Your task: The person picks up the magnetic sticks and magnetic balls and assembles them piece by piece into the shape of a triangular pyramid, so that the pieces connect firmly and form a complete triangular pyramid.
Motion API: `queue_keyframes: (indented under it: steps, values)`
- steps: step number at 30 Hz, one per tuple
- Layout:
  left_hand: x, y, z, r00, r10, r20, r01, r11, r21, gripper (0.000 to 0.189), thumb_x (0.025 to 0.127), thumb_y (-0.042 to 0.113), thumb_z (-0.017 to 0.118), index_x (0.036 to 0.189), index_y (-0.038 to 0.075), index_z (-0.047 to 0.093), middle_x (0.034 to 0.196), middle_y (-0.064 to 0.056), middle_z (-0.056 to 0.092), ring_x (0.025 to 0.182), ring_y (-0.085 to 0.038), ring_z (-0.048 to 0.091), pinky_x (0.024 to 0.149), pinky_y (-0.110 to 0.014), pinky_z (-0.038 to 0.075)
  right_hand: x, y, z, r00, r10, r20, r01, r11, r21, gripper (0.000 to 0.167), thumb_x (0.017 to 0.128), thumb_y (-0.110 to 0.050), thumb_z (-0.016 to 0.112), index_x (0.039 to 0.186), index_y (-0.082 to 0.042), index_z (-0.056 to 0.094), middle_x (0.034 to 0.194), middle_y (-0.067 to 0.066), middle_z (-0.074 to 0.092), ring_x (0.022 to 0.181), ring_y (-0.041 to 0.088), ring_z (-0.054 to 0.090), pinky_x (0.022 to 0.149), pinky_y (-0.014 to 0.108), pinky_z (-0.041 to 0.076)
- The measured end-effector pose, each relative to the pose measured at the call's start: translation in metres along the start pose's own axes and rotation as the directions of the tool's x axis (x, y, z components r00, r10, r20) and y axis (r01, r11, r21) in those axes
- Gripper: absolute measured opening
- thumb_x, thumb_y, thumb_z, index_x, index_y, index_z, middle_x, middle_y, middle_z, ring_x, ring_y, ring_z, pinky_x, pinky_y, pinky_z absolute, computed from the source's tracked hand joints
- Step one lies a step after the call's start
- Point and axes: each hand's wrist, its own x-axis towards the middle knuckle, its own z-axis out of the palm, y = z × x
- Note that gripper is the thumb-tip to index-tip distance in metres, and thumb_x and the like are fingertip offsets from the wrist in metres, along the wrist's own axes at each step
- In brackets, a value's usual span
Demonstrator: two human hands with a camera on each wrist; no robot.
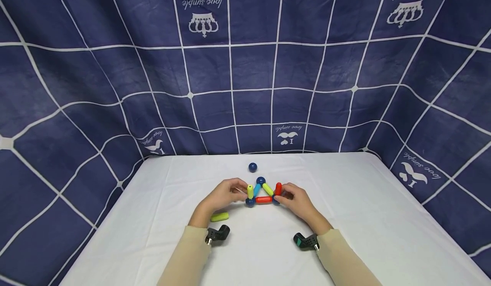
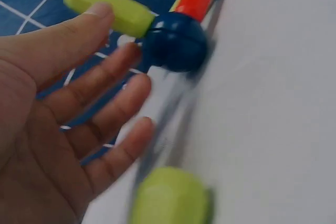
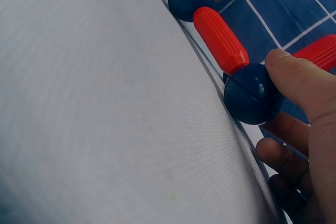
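A triangle of magnetic-looking rods and blue balls lies on the white cloth. Its base is a red rod (image 1: pixel 263 200), with a light blue rod (image 1: pixel 256 190) and a yellow-green rod (image 1: pixel 267 189) meeting at the far ball (image 1: pixel 261 181). My left hand (image 1: pixel 226 194) pinches an upright yellow-green rod (image 2: pixel 118 9) on the left ball (image 2: pixel 176 41); its index finger is mostly hidden, the other fingers spread loosely. At the right corner, my right hand (image 1: pixel 297 200) holds the blue ball (image 3: pixel 253 94) between thumb and fingers. A red rod (image 1: pixel 278 188) stands up from that ball.
A loose blue ball (image 1: pixel 252 167) sits behind the triangle. Another yellow-green rod (image 1: pixel 219 217) lies beside my left wrist. The white-covered table (image 1: pixel 264 252) ends at a dark blue checked curtain (image 1: pixel 253 68) at the back and sides.
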Motion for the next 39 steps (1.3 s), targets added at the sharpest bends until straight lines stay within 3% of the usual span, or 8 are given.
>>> queue_keyframes:
  steps: [4,7,15,21,25,32,39]
  values:
    - [-0.009,0.001,-0.014,0.992,-0.051,0.119,0.048,0.998,0.027,0.031,0.089,0.015,0.075,0.118,0.006,0.066,0.111,-0.011,0.071,0.085,-0.012,0.064,0.072,-0.029,0.053,0.000,-0.001,-0.001,1.000,0.002,-0.002,-0.002,1.000,0.004,0.016,0.083,-0.025,0.082,0.094,-0.019,0.072,0.088,-0.004,0.066,0.078,0.011,0.053,0.071,0.022,0.046]
    - [-0.016,0.000,-0.024,0.981,-0.103,0.166,0.090,0.993,0.082,0.034,0.087,0.016,0.077,0.118,0.006,0.066,0.109,-0.010,0.071,0.084,-0.011,0.061,0.070,-0.028,0.051,0.001,-0.002,-0.001,1.000,0.007,-0.001,-0.007,1.000,0.004,0.016,0.083,-0.025,0.082,0.095,-0.019,0.072,0.088,-0.003,0.066,0.078,0.012,0.053,0.070,0.022,0.046]
    - [-0.031,-0.001,-0.039,0.962,-0.197,0.191,0.165,0.971,0.170,0.028,0.081,0.009,0.080,0.106,0.003,0.070,0.087,-0.002,0.067,0.074,-0.010,0.054,0.066,-0.023,0.044,0.002,-0.001,0.000,1.000,0.015,0.000,-0.015,1.000,0.008,0.015,0.084,-0.026,0.081,0.095,-0.019,0.073,0.090,-0.003,0.068,0.079,0.011,0.054,0.071,0.022,0.047]
    - [-0.032,0.004,-0.038,0.945,-0.268,0.185,0.208,0.934,0.290,0.018,0.077,0.007,0.083,0.090,0.009,0.072,0.077,0.002,0.061,0.072,-0.011,0.053,0.067,-0.025,0.044,0.001,-0.002,-0.001,0.999,0.036,0.001,-0.036,0.999,0.006,0.016,0.084,-0.025,0.081,0.096,-0.019,0.073,0.092,-0.004,0.068,0.079,0.012,0.054,0.072,0.022,0.047]
    - [-0.033,0.006,-0.035,0.937,-0.296,0.187,0.225,0.919,0.323,0.014,0.076,0.005,0.082,0.084,0.011,0.073,0.077,0.002,0.064,0.072,-0.011,0.055,0.066,-0.025,0.045,0.001,-0.002,0.000,0.999,0.050,0.007,-0.050,0.999,0.008,0.017,0.084,-0.025,0.081,0.097,-0.019,0.073,0.093,-0.003,0.068,0.080,0.012,0.055,0.073,0.022,0.047]
    - [-0.033,0.004,-0.034,0.940,-0.292,0.176,0.223,0.917,0.330,0.009,0.079,0.005,0.080,0.083,0.011,0.075,0.074,0.004,0.066,0.069,-0.010,0.055,0.065,-0.025,0.046,-0.002,-0.001,0.000,0.999,0.034,0.001,-0.034,0.999,0.017,0.015,0.083,-0.023,0.082,0.095,-0.019,0.073,0.094,-0.003,0.069,0.080,0.011,0.055,0.073,0.022,0.048]
    - [-0.030,0.000,-0.034,0.957,-0.256,0.135,0.205,0.928,0.311,0.006,0.083,0.009,0.077,0.086,0.013,0.073,0.075,0.004,0.063,0.068,-0.011,0.053,0.065,-0.025,0.044,-0.002,-0.001,0.002,0.999,0.033,0.001,-0.033,0.999,0.010,0.016,0.083,-0.024,0.082,0.095,-0.020,0.072,0.091,-0.004,0.067,0.079,0.010,0.055,0.072,0.021,0.047]
